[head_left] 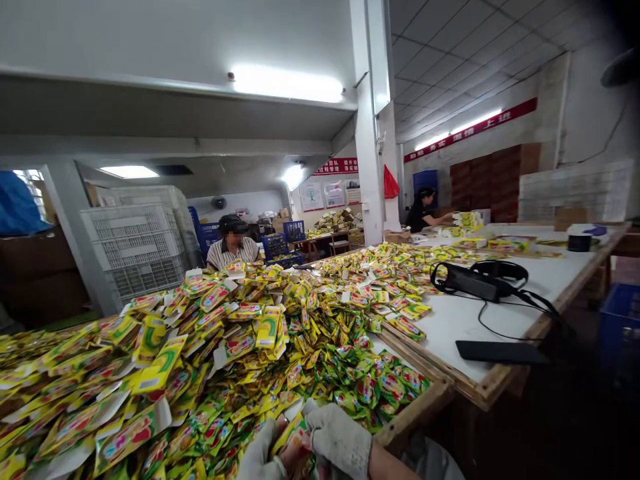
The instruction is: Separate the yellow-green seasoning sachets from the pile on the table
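At the bottom edge, my left hand [264, 455], in a pale work glove with bare fingertips, is closed round a small yellow-and-green carton [290, 432]. My right hand [341, 437], gloved the same way, is closed at the carton's other side, its fingers pressed against it. Whether a sachet is also between the fingers cannot be made out. Right in front of both hands lie many small green and yellow sachets [367, 387]. To the left rises a big heap of flat yellow cartons [160, 367], several with white end flaps standing open.
A wooden rim [417, 410] edges my table on the right. On the adjoining white table [450, 327] lie a black phone [500, 352] and a black strapped headset [470, 280]. Two people [233, 243] work farther back. White crates [137, 240] are stacked at left.
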Action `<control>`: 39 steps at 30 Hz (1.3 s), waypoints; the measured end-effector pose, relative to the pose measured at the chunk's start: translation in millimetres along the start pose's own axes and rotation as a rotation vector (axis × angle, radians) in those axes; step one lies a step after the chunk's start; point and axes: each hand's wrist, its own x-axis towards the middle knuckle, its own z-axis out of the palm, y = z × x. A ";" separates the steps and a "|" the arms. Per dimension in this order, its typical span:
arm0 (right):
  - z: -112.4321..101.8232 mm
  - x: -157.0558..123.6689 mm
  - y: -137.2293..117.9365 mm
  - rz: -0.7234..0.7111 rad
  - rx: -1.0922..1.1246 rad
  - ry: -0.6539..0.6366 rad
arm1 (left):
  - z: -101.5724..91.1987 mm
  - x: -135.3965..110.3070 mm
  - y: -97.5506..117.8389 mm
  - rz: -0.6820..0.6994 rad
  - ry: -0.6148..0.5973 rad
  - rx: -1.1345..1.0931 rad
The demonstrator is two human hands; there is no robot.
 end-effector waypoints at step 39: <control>-65.2 62.1 4.2 -0.049 -0.237 0.240 | -45.8 26.0 8.9 0.180 0.296 1.093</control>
